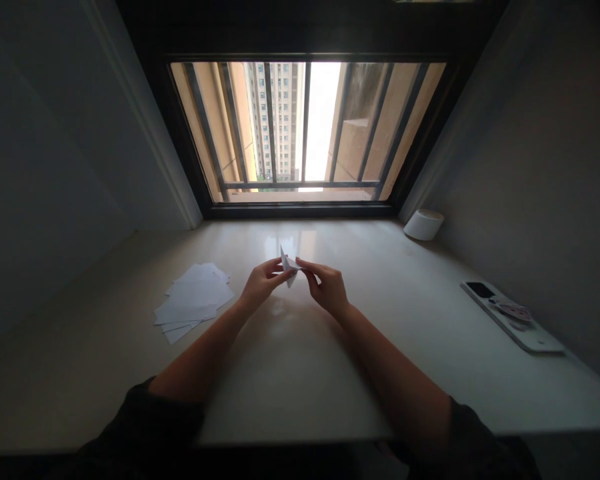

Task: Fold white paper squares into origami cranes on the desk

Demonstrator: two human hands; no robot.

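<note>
Centrally, a small folded piece of white paper (289, 266) is held in the air above a pale counter (100, 380), pinched between both hands and not touching the surface. The left hand (263, 283) is closed on one side of the fold, gripping the paper at its fingertips; the right hand (327, 288) grips the opposite side in a similar pinch, its fingers (310, 270) curled toward the paper. Dark sleeves (150, 420) enter at the lower edge of the view. To the left of the hands lies a loose, overlapping pile of white paper sheets (193, 300), well apart from them. To the right, against the wall, stands a white cylindrical object (424, 225); near the counter's right side lies a long white flat tray (517, 327) bearing a black phone-like item (480, 290) and a small patterned item (513, 310) — too small to identify. Beyond the counter, a barred window (307, 127) shows a high-rise apartment block (275, 113).
</note>
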